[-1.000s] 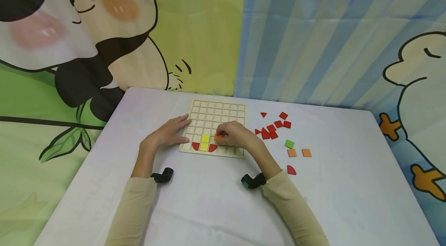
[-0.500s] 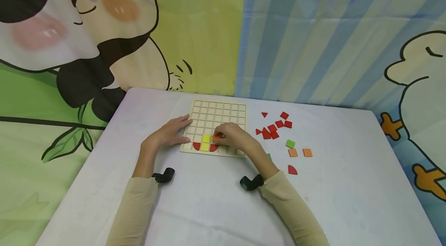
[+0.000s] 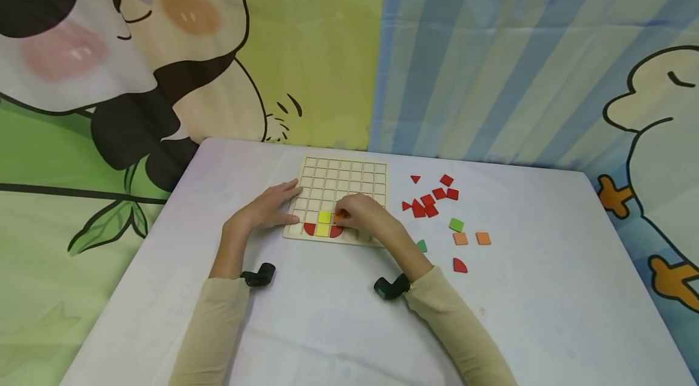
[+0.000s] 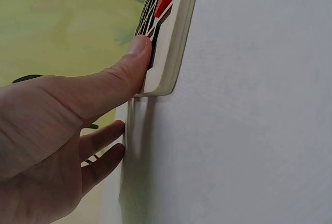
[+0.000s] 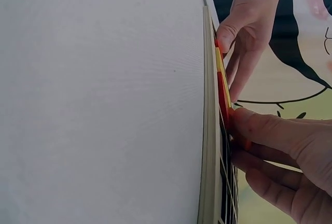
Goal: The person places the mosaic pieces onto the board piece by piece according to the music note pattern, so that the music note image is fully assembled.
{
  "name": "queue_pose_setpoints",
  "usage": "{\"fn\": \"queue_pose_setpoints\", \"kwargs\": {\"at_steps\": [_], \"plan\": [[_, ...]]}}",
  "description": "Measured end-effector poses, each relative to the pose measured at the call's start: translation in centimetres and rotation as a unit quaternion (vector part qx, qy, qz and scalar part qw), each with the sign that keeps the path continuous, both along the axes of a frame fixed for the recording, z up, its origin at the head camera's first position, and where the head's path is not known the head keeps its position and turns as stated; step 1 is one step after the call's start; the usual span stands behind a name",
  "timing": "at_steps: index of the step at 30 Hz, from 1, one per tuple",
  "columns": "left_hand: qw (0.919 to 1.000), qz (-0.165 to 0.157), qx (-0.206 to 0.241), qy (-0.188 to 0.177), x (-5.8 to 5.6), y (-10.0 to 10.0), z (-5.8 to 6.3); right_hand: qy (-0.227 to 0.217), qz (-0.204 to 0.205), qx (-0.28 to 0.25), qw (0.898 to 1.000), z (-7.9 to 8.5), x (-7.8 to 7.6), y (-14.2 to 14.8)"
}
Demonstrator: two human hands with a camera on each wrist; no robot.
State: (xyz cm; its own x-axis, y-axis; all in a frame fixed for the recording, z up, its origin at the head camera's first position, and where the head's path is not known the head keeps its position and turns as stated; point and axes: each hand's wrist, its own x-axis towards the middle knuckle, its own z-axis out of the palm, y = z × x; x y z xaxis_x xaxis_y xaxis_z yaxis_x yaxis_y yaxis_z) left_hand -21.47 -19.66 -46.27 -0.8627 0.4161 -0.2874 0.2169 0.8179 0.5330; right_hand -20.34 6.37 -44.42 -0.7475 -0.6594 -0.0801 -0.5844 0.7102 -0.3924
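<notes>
A pale wooden grid board [image 3: 346, 169] lies on the white table. Near its front edge sit two yellow square tiles [image 3: 324, 216], one behind the other, with a red quarter-circle tile [image 3: 309, 228] and another red piece [image 3: 335, 231] on either side of the front one. My right hand [image 3: 363, 214] pinches an orange square tile [image 5: 244, 143] between thumb and fingers, right at the grid beside the rear yellow tile; the fingers hide part of it. My left hand [image 3: 266, 206] rests at the board's left edge, its thumb [image 4: 134, 60] on the corner and fingers spread.
Right of the board lie several red squares and triangles [image 3: 428, 199]. Closer in are a green square [image 3: 456, 224], two orange squares [image 3: 460, 239], a red quarter-circle [image 3: 460, 265] and a green piece [image 3: 422, 246] beside the right forearm. Printed cloth hangs behind the table.
My right hand has shifted slightly left with the orange tile, bringing it up beside the yellow one. The green piece by the forearm has come into view. The left hand stays at the board's edge.
</notes>
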Motion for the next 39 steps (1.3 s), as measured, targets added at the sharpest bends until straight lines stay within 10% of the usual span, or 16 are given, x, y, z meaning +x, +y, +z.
{"fn": "queue_pose_setpoints", "kwargs": {"at_steps": [39], "plan": [[1.0,0.003,0.0,-0.005,0.04,0.17,-0.01,-0.024,-0.011,-0.051,0.998,-0.77,-0.14,0.02]]}}
